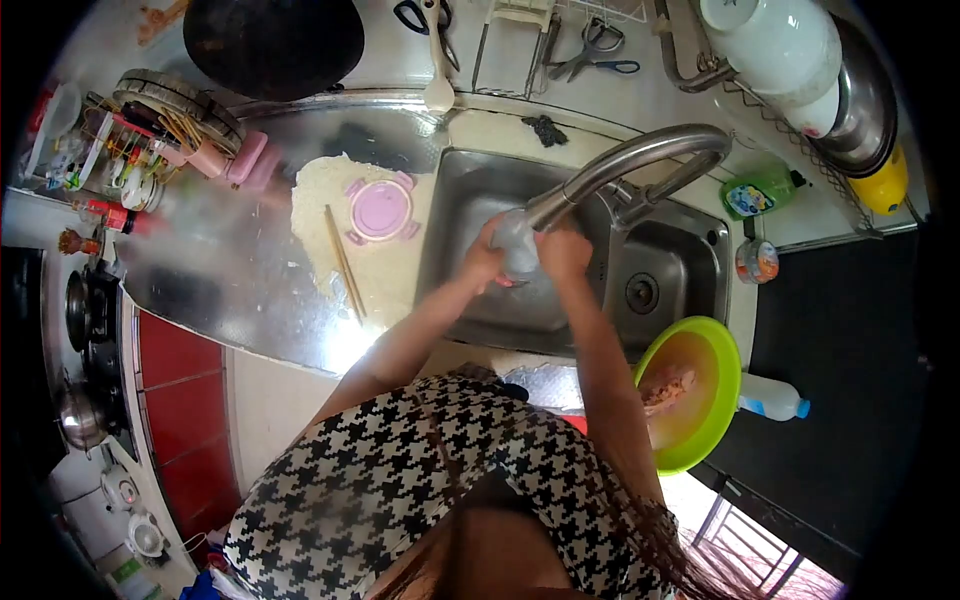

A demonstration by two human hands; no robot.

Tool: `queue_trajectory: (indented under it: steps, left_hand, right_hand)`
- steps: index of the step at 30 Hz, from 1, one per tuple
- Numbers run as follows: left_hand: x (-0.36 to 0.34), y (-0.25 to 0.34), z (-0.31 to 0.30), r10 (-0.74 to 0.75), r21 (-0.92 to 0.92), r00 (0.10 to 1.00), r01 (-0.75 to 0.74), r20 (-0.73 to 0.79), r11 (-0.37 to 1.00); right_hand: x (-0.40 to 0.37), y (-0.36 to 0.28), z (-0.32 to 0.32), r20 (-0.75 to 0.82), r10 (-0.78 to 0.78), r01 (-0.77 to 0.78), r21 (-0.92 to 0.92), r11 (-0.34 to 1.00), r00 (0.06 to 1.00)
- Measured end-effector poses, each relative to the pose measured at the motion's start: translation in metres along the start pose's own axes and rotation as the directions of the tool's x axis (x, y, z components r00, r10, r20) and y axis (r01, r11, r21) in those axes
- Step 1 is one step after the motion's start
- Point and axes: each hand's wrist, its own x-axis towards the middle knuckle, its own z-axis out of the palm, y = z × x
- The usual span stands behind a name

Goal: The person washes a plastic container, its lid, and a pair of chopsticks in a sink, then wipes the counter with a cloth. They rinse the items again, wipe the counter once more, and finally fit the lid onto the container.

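One clear, rounded container (517, 246) is held under the faucet (630, 165), above the left basin; its side is grasped by the left fingers (484, 257); the right fingers (563, 248) are curled at its rim; two chopsticks (345, 264) are seen.

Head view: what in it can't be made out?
All in the head view:
- Pale vessel: exact shape and contents; the left hand partly covers it, and it is blurred.
- Right hand: its fingertips, hidden by its own back and the tap.
- Green basin: its floor, under cloudy liquid.
- Black pan: top, cut off by the upper edge.
- Green bottle: label wording, too small.
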Motion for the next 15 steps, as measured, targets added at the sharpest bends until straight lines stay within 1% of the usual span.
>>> queue_trajectory:
  steps: [1, 2, 3, 5, 6, 8, 9, 10, 11, 12, 13, 14, 15]
  left_hand:
    - [-0.003, 0.001, 0.002, -0.021, -0.057, 0.998, 0.018, -0.058, 0.998]
    - [-0.005, 0.003, 0.003, -0.047, -0.113, 0.992, 0.034, -0.113, 0.993]
    - [-0.005, 0.004, 0.005, -0.049, -0.114, 0.993, 0.036, -0.111, 0.993]
    - [-0.005, 0.004, 0.009, -0.015, -0.093, 0.994, 0.005, -0.108, 0.996]
    - [-0.006, 0.006, 0.013, -0.016, -0.091, 0.994, 0.006, -0.105, 0.996]
    - [-0.01, 0.013, 0.018, 0.074, 0.013, 0.993, -0.073, -0.097, 0.997]
    - [-0.004, 0.006, 0.016, 0.078, 0.018, 0.993, -0.076, -0.094, 0.997]
    - [0.007, -0.007, 0.011, 0.282, 0.189, 0.952, -0.257, -0.119, 0.948]
    - [0.014, -0.014, 0.009, 0.476, 0.354, 0.873, -0.413, -0.109, 0.839]
    - [0.012, -0.008, 0.011, 0.479, 0.352, 0.871, -0.416, -0.112, 0.839]
    - [0.005, 0.002, 0.013, 0.362, 0.233, 0.921, -0.325, -0.141, 0.917]
    - [-0.001, 0.009, 0.014, 0.239, 0.109, 0.959, -0.224, -0.154, 0.968]
    - [-0.003, 0.012, 0.012, 0.241, 0.11, 0.958, -0.225, -0.156, 0.968]
  right_hand:
    - [-0.009, 0.0, 0.001, 0.162, -0.119, 0.139, -0.123, 0.983, 0.98]
    - [-0.014, -0.002, 0.003, 0.332, -0.207, 0.289, -0.22, 0.932, 0.92]
    - [-0.015, -0.005, 0.008, 0.333, -0.205, 0.288, -0.221, 0.932, 0.92]
    - [-0.017, -0.01, 0.019, 0.414, -0.244, 0.341, -0.181, 0.922, 0.877]
    - [-0.015, -0.011, 0.025, 0.412, -0.241, 0.338, -0.181, 0.924, 0.879]
    - [-0.007, -0.015, 0.039, 0.393, -0.176, 0.2, -0.02, 0.98, 0.902]
    - [-0.006, -0.01, 0.055, 0.388, -0.176, 0.198, -0.017, 0.98, 0.905]
    - [-0.004, -0.003, 0.076, 0.367, -0.007, -0.099, 0.269, 0.958, 0.93]
    - [-0.002, 0.002, 0.086, 0.396, 0.158, -0.363, 0.521, 0.773, 0.905]
    - [-0.001, 0.003, 0.078, 0.394, 0.155, -0.359, 0.52, 0.775, 0.906]
    - [-0.003, 0.003, 0.06, 0.389, -0.068, -0.131, 0.463, 0.877, 0.919]
    - [-0.006, -0.001, 0.041, 0.397, -0.287, 0.115, 0.403, 0.908, 0.872]
    - [-0.008, -0.004, 0.024, 0.396, -0.29, 0.118, 0.404, 0.907, 0.871]
